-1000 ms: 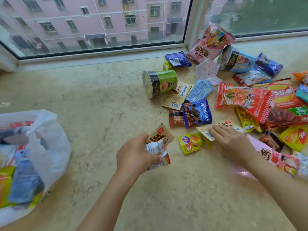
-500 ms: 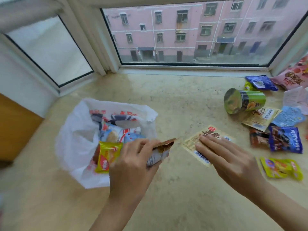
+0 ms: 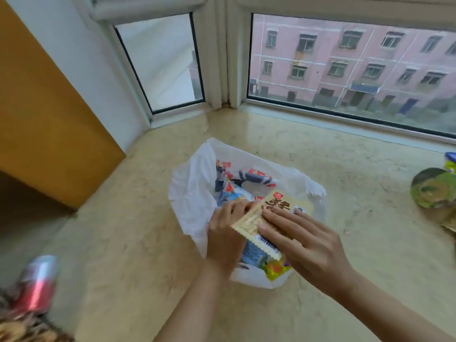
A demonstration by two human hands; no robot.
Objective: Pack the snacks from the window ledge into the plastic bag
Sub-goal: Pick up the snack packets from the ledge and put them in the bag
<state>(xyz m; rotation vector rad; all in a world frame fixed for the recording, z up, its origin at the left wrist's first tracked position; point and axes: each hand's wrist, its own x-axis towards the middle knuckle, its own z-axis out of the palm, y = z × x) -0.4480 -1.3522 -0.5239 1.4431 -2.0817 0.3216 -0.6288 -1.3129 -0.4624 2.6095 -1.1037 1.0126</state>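
Observation:
A white plastic bag (image 3: 190, 193) lies open on the marble window ledge (image 3: 370, 243), with several snacks inside, among them a blue packet (image 3: 254, 253) and a yellow packet (image 3: 276, 269). Both hands are over the bag's mouth. My left hand (image 3: 227, 233) grips small snack packets, mostly hidden behind its curled fingers. My right hand (image 3: 306, 240) holds a flat beige snack packet (image 3: 276, 206) with dark lettering. Its fingers lie along the top of the packet, just above the bag's contents. The two hands touch at the packet's left edge.
A green noodle cup (image 3: 431, 188) lies on its side at the right edge, with other packets cut off beside it. A red can (image 3: 37, 285) is blurred at lower left. An orange-brown panel (image 3: 49, 119) stands left; windows close off the back.
My view swung left from the snack pile to the bag. Both hands carried their packets leftward, from the ledge to over the bag's mouth.

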